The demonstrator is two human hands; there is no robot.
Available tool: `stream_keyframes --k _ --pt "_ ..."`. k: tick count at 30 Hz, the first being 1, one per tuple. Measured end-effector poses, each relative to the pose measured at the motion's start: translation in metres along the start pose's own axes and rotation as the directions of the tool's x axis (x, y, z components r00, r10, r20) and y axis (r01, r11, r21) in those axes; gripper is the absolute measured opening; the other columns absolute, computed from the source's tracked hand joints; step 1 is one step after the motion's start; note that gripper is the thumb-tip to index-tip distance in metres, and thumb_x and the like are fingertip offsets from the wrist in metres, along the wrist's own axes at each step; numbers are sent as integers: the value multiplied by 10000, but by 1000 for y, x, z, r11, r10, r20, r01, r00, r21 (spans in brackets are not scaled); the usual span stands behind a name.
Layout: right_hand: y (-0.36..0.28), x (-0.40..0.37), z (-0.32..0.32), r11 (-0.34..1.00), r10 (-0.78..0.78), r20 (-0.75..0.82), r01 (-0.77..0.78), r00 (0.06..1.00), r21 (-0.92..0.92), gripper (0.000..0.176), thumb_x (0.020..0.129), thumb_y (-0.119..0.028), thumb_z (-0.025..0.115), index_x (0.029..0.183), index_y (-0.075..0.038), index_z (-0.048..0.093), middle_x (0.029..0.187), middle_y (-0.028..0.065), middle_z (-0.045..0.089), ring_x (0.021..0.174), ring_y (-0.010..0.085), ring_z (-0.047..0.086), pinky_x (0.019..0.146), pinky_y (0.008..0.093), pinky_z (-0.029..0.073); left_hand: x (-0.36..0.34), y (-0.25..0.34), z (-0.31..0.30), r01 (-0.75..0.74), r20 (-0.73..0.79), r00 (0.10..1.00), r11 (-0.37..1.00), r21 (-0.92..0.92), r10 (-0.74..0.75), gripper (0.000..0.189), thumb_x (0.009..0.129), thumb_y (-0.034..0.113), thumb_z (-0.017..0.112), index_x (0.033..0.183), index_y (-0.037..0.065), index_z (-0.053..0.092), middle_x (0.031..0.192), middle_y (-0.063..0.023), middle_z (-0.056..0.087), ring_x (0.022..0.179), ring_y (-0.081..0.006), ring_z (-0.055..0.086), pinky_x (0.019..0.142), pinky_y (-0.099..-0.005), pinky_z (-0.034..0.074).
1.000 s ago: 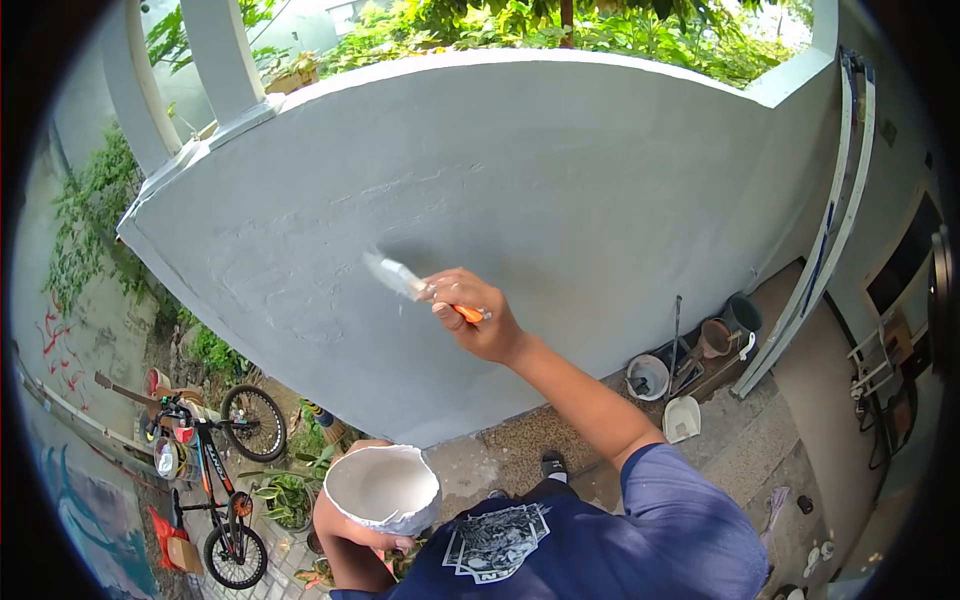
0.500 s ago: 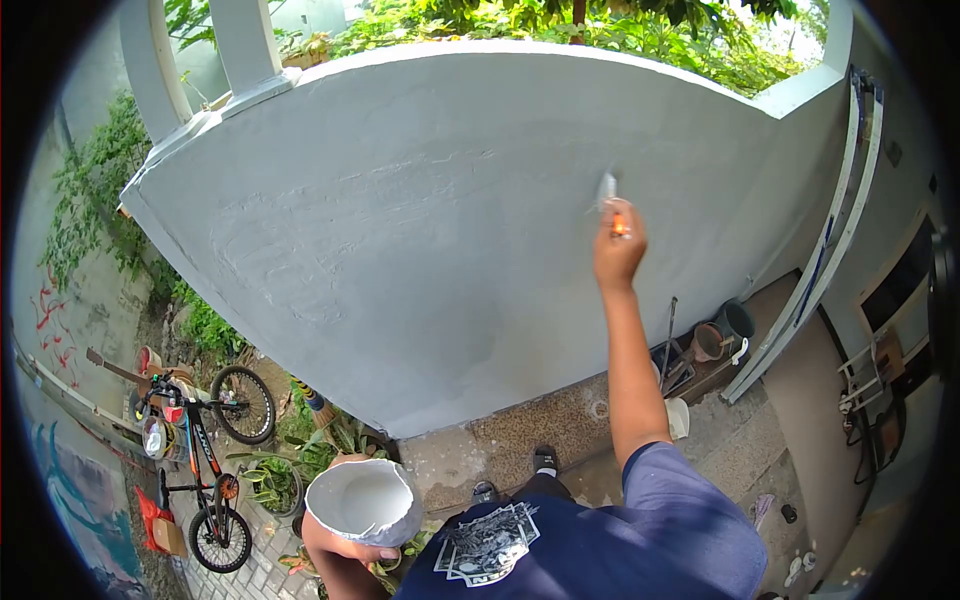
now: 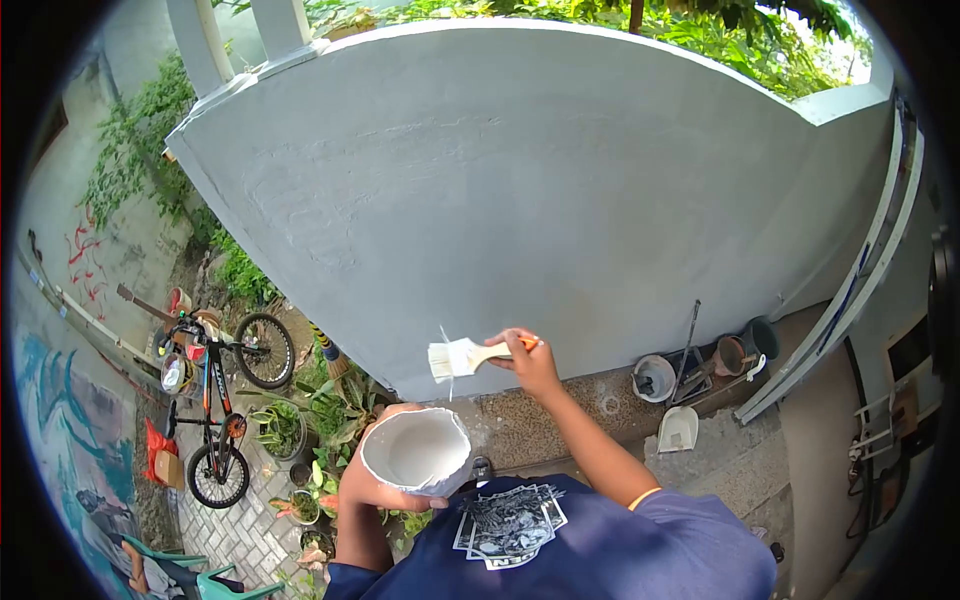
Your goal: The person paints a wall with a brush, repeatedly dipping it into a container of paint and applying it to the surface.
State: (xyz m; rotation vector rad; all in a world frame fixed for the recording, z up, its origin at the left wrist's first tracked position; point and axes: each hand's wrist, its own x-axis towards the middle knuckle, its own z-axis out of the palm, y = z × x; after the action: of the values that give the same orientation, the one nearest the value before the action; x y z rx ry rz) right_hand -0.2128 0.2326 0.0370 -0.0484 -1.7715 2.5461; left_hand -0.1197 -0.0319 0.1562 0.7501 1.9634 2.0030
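My right hand (image 3: 530, 365) is closed around the handle of a flat paintbrush (image 3: 463, 357). The brush lies nearly level, its pale, paint-coated bristles pointing left, above and slightly beyond a white paint container (image 3: 388, 440). A thin whitish streak crosses the bristle end; I cannot make out what it is. My left hand (image 3: 372, 487) grips the container from the left and underneath, close to my chest. White paint coats the container's inside and ragged rim. Ahead of both hands stands a grey wall (image 3: 560, 220) with uneven, rough patches toward its upper left.
A bicycle (image 3: 212, 400) and potted plants (image 3: 280, 430) stand at left. Right of the wall's foot are a grey-smeared bucket (image 3: 654, 378), a dustpan (image 3: 678, 428) and pots (image 3: 729, 356). A ladder (image 3: 868, 270) leans at right. A seated person (image 3: 150, 572) shows lower left.
My right hand has brought the paintbrush from high on the wall down and left, close to the container. The view has tilted downward, and the container appears farther right.
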Motion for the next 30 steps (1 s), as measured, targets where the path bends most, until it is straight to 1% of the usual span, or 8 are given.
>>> stream_keyframes --k 3,7,9,13,18,20,24,30 --pt "48 -76 -96 890 365 -135 -303 921 341 314 1007 -324 542 1031 -13 573 1083 167 648 1014 270 654 875 374 589 -3 -4 35 -8 -8 1000 997 81 9 972 435 247 966 1271 3 534 1173 -103 626 1073 -218 612 957 -366 455" --pt "78 -185 -213 736 514 -271 -255 814 627 350 953 -364 630 1021 -23 599 1083 154 646 1021 263 643 904 384 570 2 -8 83 -33 57 998 983 182 23 922 482 259 957 1267 12 543 1216 -111 594 1125 -236 583 988 -360 439" --pt "72 -224 -251 738 457 -361 -121 813 664 378 954 -341 632 1057 22 599 1080 148 645 1026 258 639 904 365 578 3 -20 107 -118 144 986 967 225 87 899 524 275 949 1277 9 536 1246 -124 586 1153 -236 559 1013 -362 421" --pt "59 -255 -302 696 403 -430 35 808 717 281 969 -200 588 1082 58 596 1088 168 651 995 256 657 884 347 595 3 -38 165 -92 137 988 985 149 71 876 550 262 935 1293 16 544 1238 -114 610 1120 -243 583 977 -380 455" --pt "31 -268 -322 733 370 -350 -38 861 680 319 960 -231 513 1119 36 582 1095 212 654 999 312 667 891 420 590 18 -39 229 -142 212 970 983 113 115 907 552 261 941 1316 12 521 1273 -113 593 1166 -236 561 1008 -386 439" --pt "12 -279 -320 726 358 -224 -119 907 677 380 955 -312 483 1127 11 586 1127 235 653 1017 344 669 891 454 579 21 -31 253 -81 289 952 993 -85 102 929 572 216 923 1357 15 469 1291 -108 572 1204 -208 524 1055 -372 394" --pt "7 -310 -327 635 355 -192 -85 915 768 399 969 -350 461 1107 0 593 1093 256 664 946 371 692 831 454 602 23 -26 282 -90 381 920 996 -23 92 937 565 176 916 1370 29 460 1293 -89 571 1210 -194 519 1072 -371 376" --pt "-24 -348 -338 745 168 -507 227 846 627 157 912 -224 675 969 -86 630 954 94 706 843 184 702 734 332 620 13 -30 309 -117 299 944 988 -97 141 943 564 175 926 1371 17 465 1315 -107 567 1221 -217 522 1051 -388 400"
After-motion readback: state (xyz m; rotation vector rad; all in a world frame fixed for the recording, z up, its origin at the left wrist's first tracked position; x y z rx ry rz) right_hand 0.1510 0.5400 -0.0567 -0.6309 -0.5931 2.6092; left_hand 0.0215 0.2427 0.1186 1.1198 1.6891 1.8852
